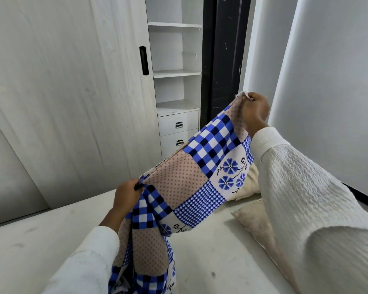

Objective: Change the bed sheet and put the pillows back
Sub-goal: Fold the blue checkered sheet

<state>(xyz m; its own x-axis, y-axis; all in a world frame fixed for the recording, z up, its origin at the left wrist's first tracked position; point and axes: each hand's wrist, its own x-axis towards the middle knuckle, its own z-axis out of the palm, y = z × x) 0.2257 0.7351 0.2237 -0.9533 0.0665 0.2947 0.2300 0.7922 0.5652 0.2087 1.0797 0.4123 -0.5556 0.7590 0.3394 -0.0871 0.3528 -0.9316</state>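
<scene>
The right hand (254, 110) pinches one corner of the patchwork bed sheet (202, 177), and the left hand (126, 197) grips the edge lower down. Held above the bare mattress (200, 262), it looks light and limp; corners suit gripping. Blue checks, dotted beige, flowers.

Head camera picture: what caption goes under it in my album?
Both hands, left and right, hold up a blue patchwork bed sheet over the bare mattress, two pillows alongside.

Bed sheet (191, 183): blue-and-white checks, tan dots (blue flowers too); pillows (257, 221) beige.
</scene>
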